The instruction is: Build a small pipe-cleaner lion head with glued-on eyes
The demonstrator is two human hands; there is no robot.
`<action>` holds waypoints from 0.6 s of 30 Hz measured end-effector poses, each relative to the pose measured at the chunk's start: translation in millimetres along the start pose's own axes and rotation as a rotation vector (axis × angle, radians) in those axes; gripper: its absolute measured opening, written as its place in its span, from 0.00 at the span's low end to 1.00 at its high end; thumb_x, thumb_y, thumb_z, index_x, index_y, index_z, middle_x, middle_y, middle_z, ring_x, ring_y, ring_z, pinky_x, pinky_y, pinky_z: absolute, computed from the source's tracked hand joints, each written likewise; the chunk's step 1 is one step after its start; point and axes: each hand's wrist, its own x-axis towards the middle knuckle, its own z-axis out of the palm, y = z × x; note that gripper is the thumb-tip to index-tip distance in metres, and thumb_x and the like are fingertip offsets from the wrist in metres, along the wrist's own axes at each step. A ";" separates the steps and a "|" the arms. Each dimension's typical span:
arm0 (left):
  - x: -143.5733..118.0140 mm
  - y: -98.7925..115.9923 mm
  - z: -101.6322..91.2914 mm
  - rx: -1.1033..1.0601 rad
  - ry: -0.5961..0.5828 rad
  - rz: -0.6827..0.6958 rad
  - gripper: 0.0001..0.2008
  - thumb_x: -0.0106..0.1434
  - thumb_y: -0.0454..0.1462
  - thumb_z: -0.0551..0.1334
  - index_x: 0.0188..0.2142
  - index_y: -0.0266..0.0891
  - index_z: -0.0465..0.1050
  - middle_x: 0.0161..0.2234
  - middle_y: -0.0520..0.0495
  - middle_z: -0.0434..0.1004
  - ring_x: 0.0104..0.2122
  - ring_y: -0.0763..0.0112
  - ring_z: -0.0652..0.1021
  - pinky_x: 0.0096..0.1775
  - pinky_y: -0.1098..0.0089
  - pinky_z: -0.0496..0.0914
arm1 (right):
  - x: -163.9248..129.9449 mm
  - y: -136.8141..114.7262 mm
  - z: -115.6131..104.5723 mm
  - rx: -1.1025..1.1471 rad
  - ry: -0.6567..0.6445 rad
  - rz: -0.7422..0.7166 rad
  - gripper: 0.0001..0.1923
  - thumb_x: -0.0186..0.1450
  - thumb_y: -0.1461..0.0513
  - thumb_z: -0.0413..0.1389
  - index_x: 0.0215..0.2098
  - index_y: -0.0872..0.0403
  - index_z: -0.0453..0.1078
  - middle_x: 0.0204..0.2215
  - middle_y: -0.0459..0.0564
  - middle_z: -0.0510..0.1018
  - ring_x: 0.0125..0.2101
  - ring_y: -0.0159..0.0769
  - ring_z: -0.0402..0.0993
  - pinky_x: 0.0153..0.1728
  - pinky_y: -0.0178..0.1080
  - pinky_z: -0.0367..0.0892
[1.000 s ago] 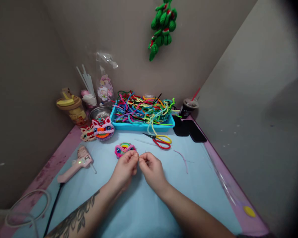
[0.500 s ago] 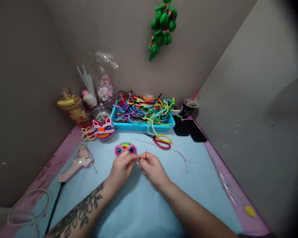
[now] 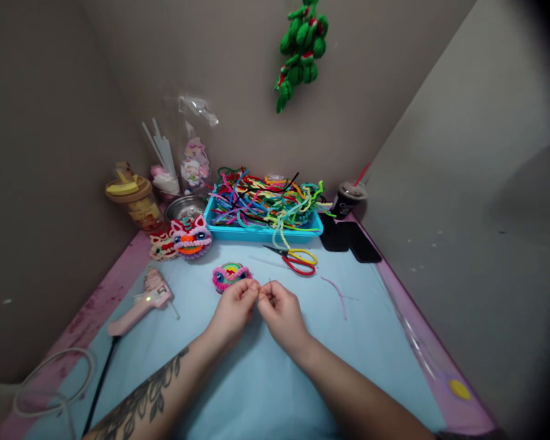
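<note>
My left hand (image 3: 233,310) and my right hand (image 3: 282,315) meet fingertip to fingertip over the light blue mat (image 3: 256,379). Together they pinch a small thin piece of wire (image 3: 269,283), whose tip sticks up above my right fingers. Just beyond my left fingers lies a small pink and rainbow pipe-cleaner piece with blue eyes (image 3: 229,274). My fingers hide most of the wire.
A blue tray (image 3: 261,232) of several coloured pipe cleaners stands at the back. Red-and-yellow scissors (image 3: 297,260), a pink glue gun (image 3: 142,300), a finished pipe-cleaner lion head (image 3: 190,237), two dark phones (image 3: 351,241), a cup with a straw (image 3: 348,198) and a loose pink strand (image 3: 338,295) lie around.
My hands stay together at the same spot; the fingers have shifted slightly on the wire, and both hands have drawn a little closer.
</note>
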 end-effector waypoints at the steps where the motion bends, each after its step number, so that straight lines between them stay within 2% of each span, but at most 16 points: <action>1: -1.4 1.8 0.0 -0.050 -0.020 -0.052 0.19 0.54 0.50 0.63 0.23 0.39 0.58 0.16 0.61 0.51 0.15 0.83 0.50 0.17 0.78 0.45 | 0.0 0.3 -1.3 -0.010 -0.014 -0.016 0.06 0.59 0.63 0.50 0.24 0.53 0.61 0.19 0.41 0.64 0.21 0.28 0.60 0.24 0.31 0.57; 6: -5.7 9.3 -2.3 -0.195 -0.102 -0.198 0.21 0.48 0.49 0.67 0.24 0.39 0.59 0.15 0.63 0.48 0.15 0.84 0.46 0.17 0.78 0.40 | 2.4 -0.6 -6.4 0.033 -0.096 -0.055 0.05 0.59 0.63 0.51 0.25 0.54 0.62 0.20 0.42 0.65 0.21 0.28 0.60 0.23 0.31 0.58; 8: -5.1 9.7 -4.5 -0.214 -0.103 -0.184 0.20 0.48 0.48 0.68 0.25 0.39 0.60 0.15 0.63 0.48 0.15 0.83 0.46 0.17 0.78 0.41 | 4.0 -1.6 -7.0 0.072 -0.106 -0.030 0.06 0.59 0.62 0.51 0.25 0.54 0.62 0.19 0.41 0.65 0.20 0.28 0.59 0.22 0.30 0.58; 10: -3.2 8.7 -7.9 -0.175 -0.056 -0.118 0.18 0.50 0.47 0.66 0.27 0.38 0.64 0.15 0.62 0.49 0.16 0.83 0.48 0.17 0.77 0.43 | 5.0 -1.9 -7.2 0.077 -0.090 -0.009 0.06 0.60 0.62 0.51 0.25 0.54 0.62 0.19 0.41 0.65 0.19 0.27 0.59 0.20 0.30 0.57; 12: -0.5 7.1 -12.5 -0.050 0.028 -0.005 0.16 0.51 0.47 0.66 0.29 0.37 0.67 0.16 0.61 0.51 0.16 0.81 0.52 0.19 0.76 0.46 | 5.0 -0.5 -7.4 0.017 -0.051 -0.033 0.06 0.61 0.62 0.51 0.26 0.54 0.63 0.20 0.42 0.66 0.19 0.28 0.60 0.20 0.30 0.58; 14: 2.2 5.3 -17.6 0.151 0.103 0.117 0.15 0.50 0.44 0.67 0.30 0.36 0.70 0.16 0.60 0.51 0.17 0.80 0.55 0.21 0.75 0.49 | 4.2 2.7 -7.9 -0.094 -0.015 -0.123 0.05 0.61 0.64 0.50 0.27 0.54 0.64 0.21 0.43 0.68 0.21 0.29 0.63 0.23 0.31 0.60; 16: 4.2 3.4 -21.9 0.363 0.117 0.202 0.12 0.50 0.42 0.66 0.28 0.36 0.70 0.16 0.60 0.51 0.18 0.78 0.57 0.23 0.74 0.50 | 3.0 6.8 -8.2 -0.212 0.006 -0.261 0.05 0.61 0.66 0.50 0.28 0.54 0.65 0.23 0.45 0.70 0.23 0.31 0.66 0.27 0.32 0.62; 18: 5.0 1.4 -24.5 0.504 0.080 0.237 0.10 0.53 0.42 0.64 0.27 0.37 0.68 0.17 0.59 0.53 0.19 0.77 0.58 0.23 0.74 0.51 | 2.0 10.0 -8.2 -0.293 0.010 -0.389 0.06 0.62 0.67 0.49 0.30 0.54 0.66 0.24 0.46 0.71 0.26 0.33 0.68 0.30 0.33 0.63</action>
